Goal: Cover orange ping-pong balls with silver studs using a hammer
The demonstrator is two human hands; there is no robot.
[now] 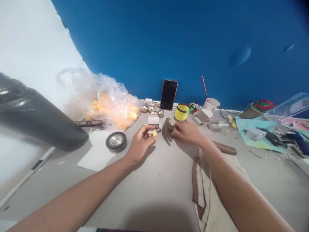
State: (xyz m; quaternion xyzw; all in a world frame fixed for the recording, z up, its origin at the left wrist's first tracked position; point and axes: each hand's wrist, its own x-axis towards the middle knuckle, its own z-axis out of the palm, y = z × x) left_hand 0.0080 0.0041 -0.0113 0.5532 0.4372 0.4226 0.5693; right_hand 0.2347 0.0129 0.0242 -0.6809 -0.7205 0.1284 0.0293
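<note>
My left hand [141,141] pinches a small orange ball [152,132] partly covered with shiny metal studs, which look like thumbtacks. Fingers of my right hand [187,131] are closed round a hammer [167,129] close to its head, and its wooden handle [224,148] shows beyond my wrist. Just behind the held ball stands an open small white box [153,120] with shiny metal pieces inside. Several stud-covered balls [152,110] sit together farther back. Left of my left hand lies a round black lid [116,140] with a metallic centre.
A clear plastic bag of orange balls [113,109] and a big dark bottle [41,116] occupy the left. A phone [169,94] leans on the blue wall, near a yellow container [182,112] and a white cup [211,103]. Cloth [214,196] lies under my right forearm.
</note>
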